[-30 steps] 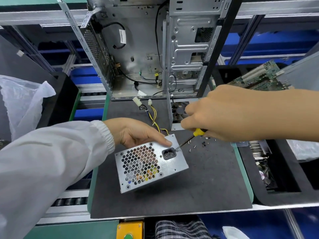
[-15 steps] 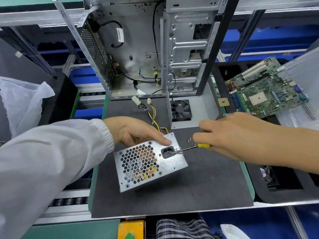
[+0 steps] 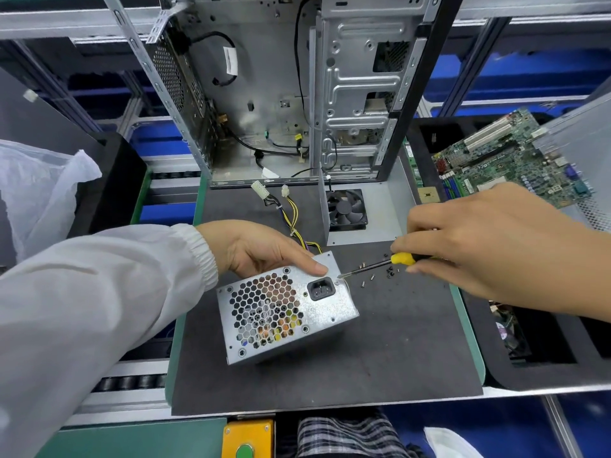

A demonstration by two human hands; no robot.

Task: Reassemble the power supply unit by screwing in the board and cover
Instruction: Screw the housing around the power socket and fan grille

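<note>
Power supply unit gripped by left hand, right hand holding screwdriver

Bright, even light; bowed edges

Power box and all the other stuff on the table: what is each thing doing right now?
power supply unit: tilted on the mat, cover on.
left hand: holding the unit steady.
right hand: gripping the screwdriver.
screwdriver: tip at the unit's upper right corner.
loose screws: scattered on the mat.
computer case: open, mostly stripped.
motherboard: out of the case.
</note>
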